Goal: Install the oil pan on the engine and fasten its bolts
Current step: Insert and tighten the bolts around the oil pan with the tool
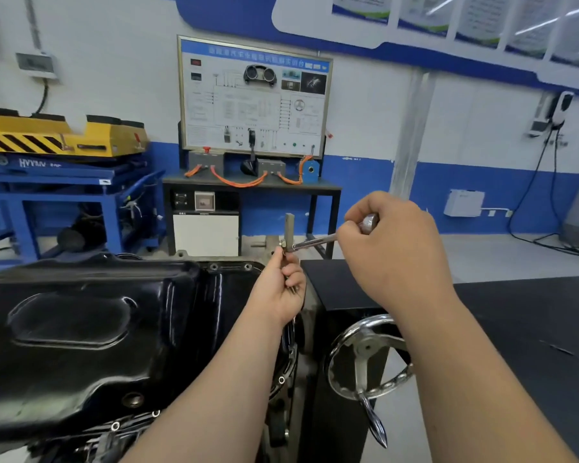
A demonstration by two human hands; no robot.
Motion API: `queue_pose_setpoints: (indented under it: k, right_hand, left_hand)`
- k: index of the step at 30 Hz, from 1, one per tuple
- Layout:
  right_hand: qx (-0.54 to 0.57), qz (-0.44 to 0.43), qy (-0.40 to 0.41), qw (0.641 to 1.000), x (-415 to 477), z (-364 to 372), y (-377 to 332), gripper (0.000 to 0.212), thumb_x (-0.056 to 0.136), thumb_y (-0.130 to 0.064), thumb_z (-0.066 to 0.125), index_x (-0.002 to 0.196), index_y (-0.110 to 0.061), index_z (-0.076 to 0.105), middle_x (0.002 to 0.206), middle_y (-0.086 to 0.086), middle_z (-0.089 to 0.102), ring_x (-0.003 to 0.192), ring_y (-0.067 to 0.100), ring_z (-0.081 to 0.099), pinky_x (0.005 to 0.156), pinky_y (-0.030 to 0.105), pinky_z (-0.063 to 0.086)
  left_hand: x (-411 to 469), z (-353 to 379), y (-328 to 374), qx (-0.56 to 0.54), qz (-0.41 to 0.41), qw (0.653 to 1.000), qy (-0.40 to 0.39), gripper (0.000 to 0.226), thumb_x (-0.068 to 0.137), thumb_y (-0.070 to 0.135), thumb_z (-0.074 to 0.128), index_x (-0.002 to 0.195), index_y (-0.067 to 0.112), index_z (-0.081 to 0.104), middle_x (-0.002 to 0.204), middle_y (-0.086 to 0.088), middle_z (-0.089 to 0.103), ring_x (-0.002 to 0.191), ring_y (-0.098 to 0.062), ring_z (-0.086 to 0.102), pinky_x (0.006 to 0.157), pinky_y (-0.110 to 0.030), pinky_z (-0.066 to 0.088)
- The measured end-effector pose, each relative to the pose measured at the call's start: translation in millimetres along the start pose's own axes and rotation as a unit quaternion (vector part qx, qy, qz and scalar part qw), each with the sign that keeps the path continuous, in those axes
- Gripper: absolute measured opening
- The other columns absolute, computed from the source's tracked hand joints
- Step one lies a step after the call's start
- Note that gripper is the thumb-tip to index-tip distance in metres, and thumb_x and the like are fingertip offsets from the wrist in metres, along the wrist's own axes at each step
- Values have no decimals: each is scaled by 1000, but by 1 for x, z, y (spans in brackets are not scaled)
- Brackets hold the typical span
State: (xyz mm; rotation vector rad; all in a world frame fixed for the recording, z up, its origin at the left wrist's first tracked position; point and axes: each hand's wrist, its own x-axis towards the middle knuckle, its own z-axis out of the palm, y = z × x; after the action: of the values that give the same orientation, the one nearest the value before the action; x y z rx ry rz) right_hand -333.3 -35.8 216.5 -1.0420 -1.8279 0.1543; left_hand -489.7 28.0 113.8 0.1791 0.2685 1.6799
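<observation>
White letters on the blue lift [47, 168] read roughly "HYYMV", though blurred. The board [253, 98] header is Chinese, too blurred to read.

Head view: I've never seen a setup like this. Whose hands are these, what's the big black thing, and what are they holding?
This one picture comes from a camera worn on a person's head, looking down at their own bare hands; there is no robot. The glossy black shell on the left is the oil pan, lying on an engine, with bolt holes along its rim. The right hand grips the handle of a ratchet wrench. The left hand pinches a short piece under the wrench's head, probably a socket or extension; it is mostly hidden. The shiny handwheel below seems to belong to the engine stand. Behind stand a training board and a yellow lift.
</observation>
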Motion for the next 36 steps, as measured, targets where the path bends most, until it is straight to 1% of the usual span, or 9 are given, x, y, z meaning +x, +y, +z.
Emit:
queue_pose_setpoints:
  k: [8,11,17,21,25,28,31,34,36]
  right_hand:
    - [-4,-1,-15,1000,-6,0,-1,7,81,-27,55,75,-31,57,58,-13,57,62,2,55,49,17,41]
    - [-5,-4,-2,1000,-7,-3,1,8,80,-26,55,74,-31,56,59,-14,57,59,3,54,51,20,43]
    - [-9,1,-23,1000,-9,-1,8,9,83,-24,56,77,-31,57,57,-9,58,53,8,54,49,24,47]
    - [-28,-25,-11,999,-12,-1,12,7,84,-26,56,80,-32,56,56,-10,57,53,7,55,48,22,46]
    - [-65,-88,-54,993,-16,-8,15,5,84,-28,57,82,-32,55,60,-13,55,55,6,53,47,22,44]
    - [-110,-160,-90,977,-17,-15,14,2,85,-28,57,85,-29,56,59,-17,50,54,2,47,46,17,35]
    - [-161,-220,-149,951,-18,-17,12,1,87,-27,57,87,-28,57,60,-15,44,54,7,42,51,24,36]
    - [-172,-225,-195,939,-16,-20,12,3,88,-30,54,90,-31,55,69,-14,49,62,8,46,60,26,43]
    - [-160,-211,-209,941,-12,-22,13,4,89,-30,53,87,-33,51,69,-14,51,62,5,47,57,22,40]
  left_hand:
    - [-4,2,-2,-5,-1,1000,13,35,99,40,43,79,13,50,54,7,45,32,-1,35,27,-13,24]
    - [-2,3,-3,-12,4,1000,24,36,99,40,43,78,12,50,51,7,46,32,-2,36,27,-14,25]
    - [-2,2,-6,3,0,999,33,40,97,44,45,73,13,49,50,7,40,31,-2,35,26,-15,25]
    - [-5,3,-10,-9,11,999,44,38,97,43,47,74,12,51,50,7,43,32,-3,35,26,-16,26]
    - [-9,6,-22,-22,19,996,83,34,98,38,48,75,13,50,47,7,43,29,-2,34,26,-15,24]
    - [-12,9,-31,-56,6,992,110,32,99,34,48,74,13,49,43,6,42,27,-3,33,26,-14,23]
    - [-14,13,-36,-73,-8,989,132,36,100,32,46,70,14,45,39,6,39,25,-4,28,27,-13,22]
    - [-18,14,-36,-69,-6,987,143,35,100,31,47,70,14,46,37,6,38,24,-4,28,27,-13,21]
    - [-22,14,-35,-90,0,986,139,34,100,31,47,71,13,46,38,7,39,24,-3,30,26,-13,21]
